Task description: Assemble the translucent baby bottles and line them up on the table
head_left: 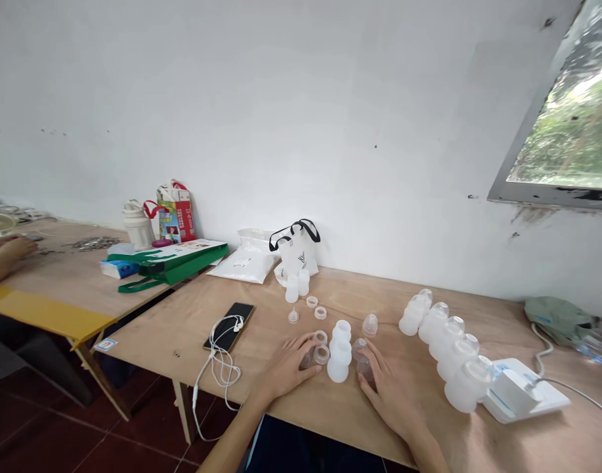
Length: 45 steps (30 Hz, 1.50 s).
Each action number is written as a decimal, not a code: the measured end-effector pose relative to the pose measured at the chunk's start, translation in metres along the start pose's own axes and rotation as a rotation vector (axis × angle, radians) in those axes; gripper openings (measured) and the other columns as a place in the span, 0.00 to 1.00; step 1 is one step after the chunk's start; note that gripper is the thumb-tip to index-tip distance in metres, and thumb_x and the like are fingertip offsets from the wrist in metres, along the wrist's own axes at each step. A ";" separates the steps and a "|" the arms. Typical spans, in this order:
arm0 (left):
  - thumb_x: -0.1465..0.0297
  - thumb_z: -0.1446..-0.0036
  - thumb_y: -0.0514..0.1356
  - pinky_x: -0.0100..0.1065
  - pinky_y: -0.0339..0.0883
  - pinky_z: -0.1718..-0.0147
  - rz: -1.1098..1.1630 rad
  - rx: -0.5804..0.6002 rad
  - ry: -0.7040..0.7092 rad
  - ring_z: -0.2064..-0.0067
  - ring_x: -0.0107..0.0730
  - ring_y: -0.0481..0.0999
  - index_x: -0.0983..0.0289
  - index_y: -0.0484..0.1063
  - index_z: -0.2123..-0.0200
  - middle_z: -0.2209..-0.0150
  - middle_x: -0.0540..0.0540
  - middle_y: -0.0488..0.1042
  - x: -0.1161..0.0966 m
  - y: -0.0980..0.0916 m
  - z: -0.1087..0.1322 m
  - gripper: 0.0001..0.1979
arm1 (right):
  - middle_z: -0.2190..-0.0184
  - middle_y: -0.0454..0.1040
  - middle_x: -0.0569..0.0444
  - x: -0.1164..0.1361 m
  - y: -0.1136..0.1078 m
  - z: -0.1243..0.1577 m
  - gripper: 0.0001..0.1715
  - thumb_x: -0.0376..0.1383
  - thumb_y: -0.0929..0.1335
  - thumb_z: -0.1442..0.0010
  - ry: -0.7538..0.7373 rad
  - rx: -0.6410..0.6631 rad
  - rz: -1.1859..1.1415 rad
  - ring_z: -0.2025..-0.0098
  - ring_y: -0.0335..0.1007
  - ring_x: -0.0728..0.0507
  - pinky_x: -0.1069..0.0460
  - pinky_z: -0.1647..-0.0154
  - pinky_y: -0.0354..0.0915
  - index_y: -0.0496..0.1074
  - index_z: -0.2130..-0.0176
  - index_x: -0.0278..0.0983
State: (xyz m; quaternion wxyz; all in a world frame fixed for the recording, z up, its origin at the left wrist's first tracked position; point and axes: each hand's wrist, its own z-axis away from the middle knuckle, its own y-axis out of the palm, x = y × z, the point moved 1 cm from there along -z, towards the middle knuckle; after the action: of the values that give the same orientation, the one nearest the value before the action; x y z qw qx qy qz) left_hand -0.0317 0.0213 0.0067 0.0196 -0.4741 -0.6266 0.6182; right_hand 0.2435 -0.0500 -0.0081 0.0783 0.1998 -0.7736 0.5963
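My left hand (291,365) lies on the table, fingers stretched and thumb apart. Beside its fingertips are white bottle collar rings (322,355), and a small translucent piece lies partly hidden between thumb and fingers. My right hand (387,389) rests with spread fingers against clear dome caps (361,351), partly covering them; no lifted item shows in it. Between the hands stands a short row of open white baby bottles (339,360). Another clear cap (370,325) stands just beyond. Further back are more rings (320,313), a bottle nipple (293,316) and two white bottles (291,289).
Capped baby bottles (457,358) line up at right, near a white box with charger (524,391) and a green cap (559,320). A phone (229,327) with tangled earphones lies left. Bags (301,249) stand by the wall. Another person's hand (12,249) is at far left.
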 end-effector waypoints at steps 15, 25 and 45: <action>0.59 0.31 0.58 0.39 0.68 0.46 0.202 -0.188 -0.115 0.49 0.40 0.74 0.57 0.69 0.43 0.47 0.56 0.71 -0.003 0.000 -0.002 0.17 | 0.25 0.50 0.49 0.001 -0.002 0.000 0.31 0.46 0.57 0.26 -0.012 -0.220 -0.110 0.26 0.51 0.38 0.39 0.30 0.59 0.55 0.29 0.44; 0.60 0.35 0.60 0.33 0.61 0.63 0.192 -0.149 -0.240 0.64 0.36 0.69 0.58 0.69 0.46 0.69 0.46 0.66 0.007 0.007 -0.005 0.16 | 0.74 0.77 0.55 0.000 -0.002 0.007 0.19 0.42 0.58 0.30 -0.073 -0.090 -0.200 0.74 0.72 0.42 0.49 0.68 0.67 0.76 0.59 0.44; 0.56 0.34 0.60 0.32 0.59 0.62 0.076 -0.108 -0.144 0.66 0.33 0.70 0.60 0.73 0.61 0.70 0.46 0.70 0.000 0.002 -0.005 0.14 | 0.63 0.82 0.52 0.020 -0.018 -0.001 0.23 0.42 0.55 0.30 0.052 0.142 -0.118 0.60 0.78 0.38 0.47 0.60 0.64 0.76 0.56 0.42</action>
State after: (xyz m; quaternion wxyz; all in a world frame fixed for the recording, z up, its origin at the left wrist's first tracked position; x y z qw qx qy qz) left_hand -0.0275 0.0243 0.0058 -0.0745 -0.4522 -0.6404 0.6163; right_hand 0.2325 -0.0568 0.0158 0.1190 0.2347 -0.7137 0.6491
